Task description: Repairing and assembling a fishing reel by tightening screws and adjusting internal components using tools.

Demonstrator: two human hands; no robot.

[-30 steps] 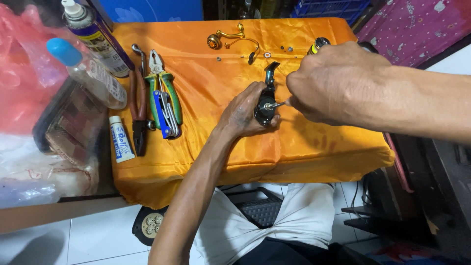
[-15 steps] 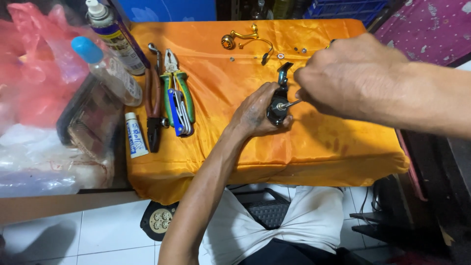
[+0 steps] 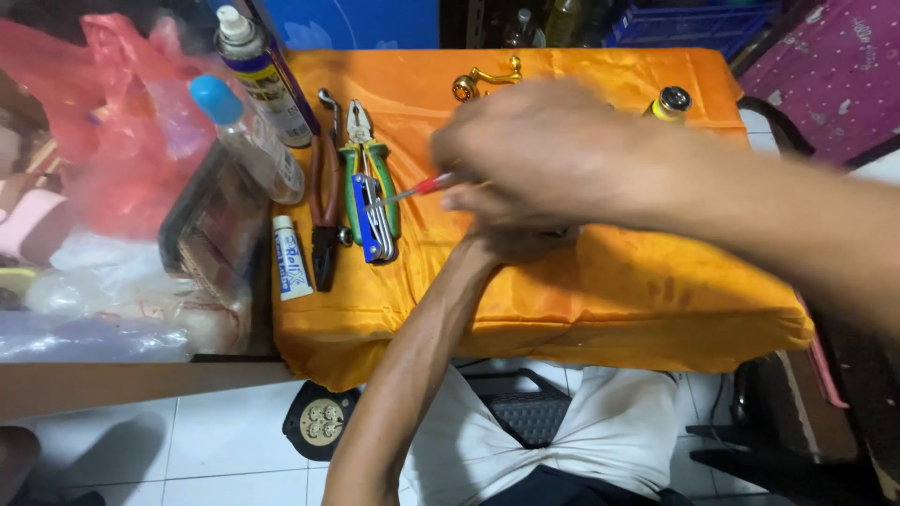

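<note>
Gripping a small screwdriver, the right hand reaches across an orange cloth spread on the tabletop, fingers pinched on the red handle. The tool lies nearly level, its long axis running left to right and its thin metal shaft pointing left, the tip above green-handled pliers and a blue key set. The left hand sits mostly hidden beneath the right, so whether it is closed on anything cannot be told. Further left lie dark red pliers, a small white tube, a clear bottle with a blue cap and a spray can. A brass handle and a yellow-rimmed cap rest at the cloth's far edge.
</note>
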